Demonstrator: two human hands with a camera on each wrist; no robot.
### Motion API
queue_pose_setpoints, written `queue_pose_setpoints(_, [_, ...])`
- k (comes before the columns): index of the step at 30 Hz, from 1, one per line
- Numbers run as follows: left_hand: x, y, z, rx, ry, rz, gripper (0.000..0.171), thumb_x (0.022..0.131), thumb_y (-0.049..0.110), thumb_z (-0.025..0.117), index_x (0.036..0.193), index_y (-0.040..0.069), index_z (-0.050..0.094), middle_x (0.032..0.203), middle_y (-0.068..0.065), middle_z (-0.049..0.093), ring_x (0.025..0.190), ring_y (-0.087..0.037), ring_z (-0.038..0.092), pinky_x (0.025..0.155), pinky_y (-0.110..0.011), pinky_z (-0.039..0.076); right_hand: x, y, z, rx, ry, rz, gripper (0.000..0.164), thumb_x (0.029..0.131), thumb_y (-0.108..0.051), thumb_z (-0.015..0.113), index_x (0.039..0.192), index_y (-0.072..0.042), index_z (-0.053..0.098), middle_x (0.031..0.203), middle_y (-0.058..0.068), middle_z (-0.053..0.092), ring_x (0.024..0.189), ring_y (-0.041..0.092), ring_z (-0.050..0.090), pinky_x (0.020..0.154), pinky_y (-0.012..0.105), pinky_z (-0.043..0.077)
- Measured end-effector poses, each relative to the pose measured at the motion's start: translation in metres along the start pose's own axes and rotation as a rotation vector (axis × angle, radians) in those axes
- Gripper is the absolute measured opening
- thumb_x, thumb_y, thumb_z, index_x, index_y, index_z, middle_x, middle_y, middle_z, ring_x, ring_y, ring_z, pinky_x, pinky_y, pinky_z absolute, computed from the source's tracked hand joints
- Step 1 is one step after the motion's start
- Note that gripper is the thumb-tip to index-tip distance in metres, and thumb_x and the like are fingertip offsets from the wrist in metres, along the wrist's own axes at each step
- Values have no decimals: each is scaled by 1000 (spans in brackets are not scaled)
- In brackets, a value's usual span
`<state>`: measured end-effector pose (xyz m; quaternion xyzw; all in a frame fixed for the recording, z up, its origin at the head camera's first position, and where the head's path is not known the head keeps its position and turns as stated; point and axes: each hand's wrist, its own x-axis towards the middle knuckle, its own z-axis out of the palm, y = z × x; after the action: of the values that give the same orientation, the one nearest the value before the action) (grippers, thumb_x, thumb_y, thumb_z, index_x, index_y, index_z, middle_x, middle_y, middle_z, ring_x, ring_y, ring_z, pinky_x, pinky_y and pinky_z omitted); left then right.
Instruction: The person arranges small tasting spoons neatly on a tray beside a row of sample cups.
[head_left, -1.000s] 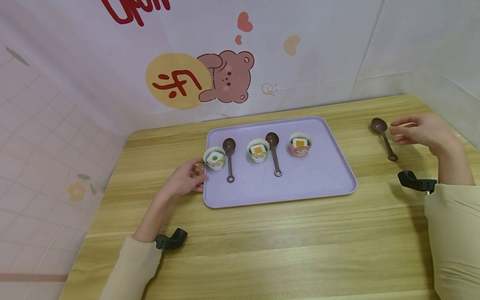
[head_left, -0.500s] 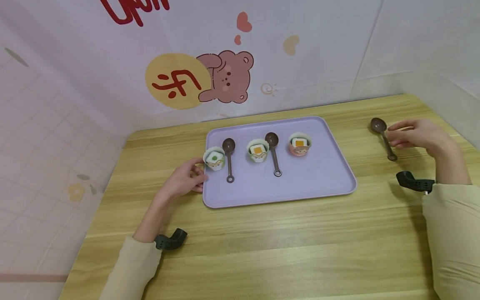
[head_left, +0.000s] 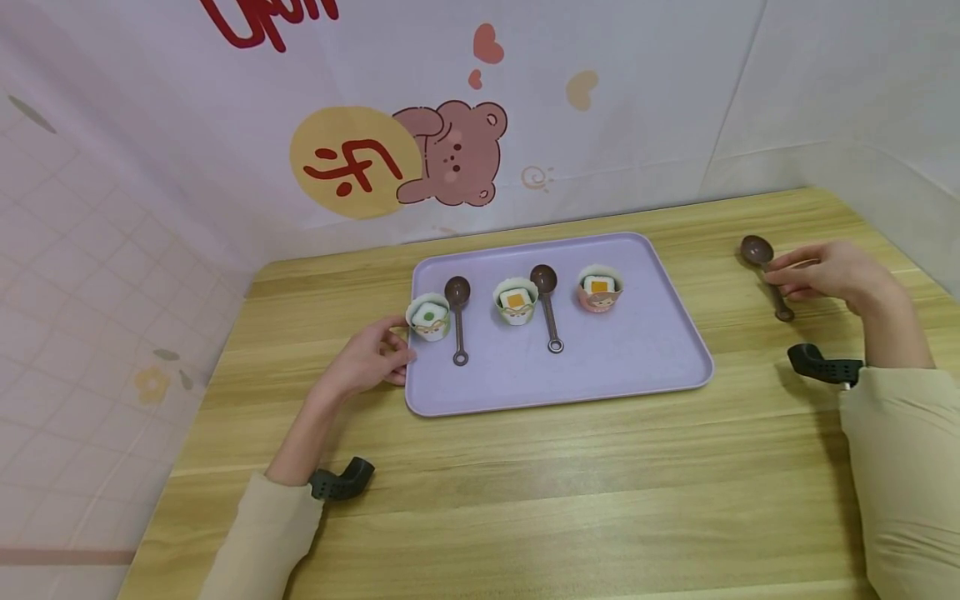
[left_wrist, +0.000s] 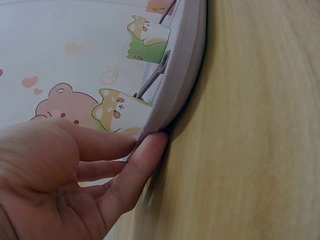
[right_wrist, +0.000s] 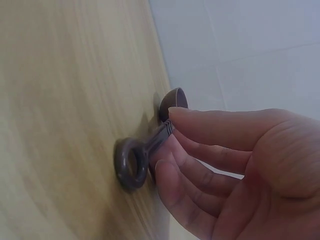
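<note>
My left hand pinches the left edge of a lilac tray, with thumb and fingers on either side of the rim in the left wrist view. Off the tray at the far right, my right hand holds a brown measuring spoon by its handle, between thumb and fingers. That spoon's bowl points toward the back wall and its ring end toward me. Close to my left fingers stands a paper cup with a white, green-dotted piece inside.
Also on the tray are two brown measuring spoons, a left spoon and a middle spoon, a green-white cup and a pink cup. A printed cloth wall rises behind the wooden table.
My right hand has moved a little left and down onto the spoon's handle, and its thumb and fingers have closed on it. The left hand and tray stay still.
</note>
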<state>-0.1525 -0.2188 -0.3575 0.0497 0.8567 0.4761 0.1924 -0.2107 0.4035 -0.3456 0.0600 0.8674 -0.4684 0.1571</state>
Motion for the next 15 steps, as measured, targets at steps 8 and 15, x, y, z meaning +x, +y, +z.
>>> queue_pose_setpoints(8, [0,0,0,3,2,-3,57,99,-2,59,151,-6,34,108,-23,57,71,-19,66,66,-33,65,2,2,0,-95,-2,-14,13,98,-19,68,105,-8,73,84,-14,67,74,2,65,71,25,62])
queue_pose_setpoints(15, [1,-1,1,-2,3,0,57,100,-2,59,151,-6,33,108,-23,57,71,-19,66,66,-32,64,3,3,1,-99,-1,-9,4,98,-19,68,97,-18,71,83,-12,68,72,4,66,69,24,62])
